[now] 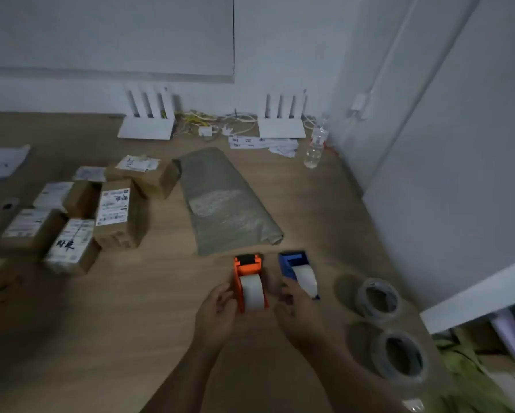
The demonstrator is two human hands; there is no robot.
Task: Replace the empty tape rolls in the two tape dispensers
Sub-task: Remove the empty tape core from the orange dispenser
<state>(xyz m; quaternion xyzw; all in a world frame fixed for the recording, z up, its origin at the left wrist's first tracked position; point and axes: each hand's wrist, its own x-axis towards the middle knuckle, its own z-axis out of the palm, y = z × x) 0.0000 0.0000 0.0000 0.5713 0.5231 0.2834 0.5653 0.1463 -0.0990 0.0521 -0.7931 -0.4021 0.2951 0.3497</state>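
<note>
Head view: my left hand (217, 311) has its fingers curled against the left wall of the orange dispenser (248, 265), gripping it. My right hand (298, 308) lies on the near left side of the blue dispenser (292, 262); I cannot tell whether its fingers are clamped on it. Both dispensers stand side by side just on my side of the grey folded bag (223, 201), long axes running toward it, cutter ends at the bag and pale rolls toward me. Two loose tape rolls (377, 299) (399, 357) lie right of and nearer than the bag. Left of the bag, cardboard boxes (113, 210) carry printed labels too blurred to read, one with black handwritten characters (67, 244).
</note>
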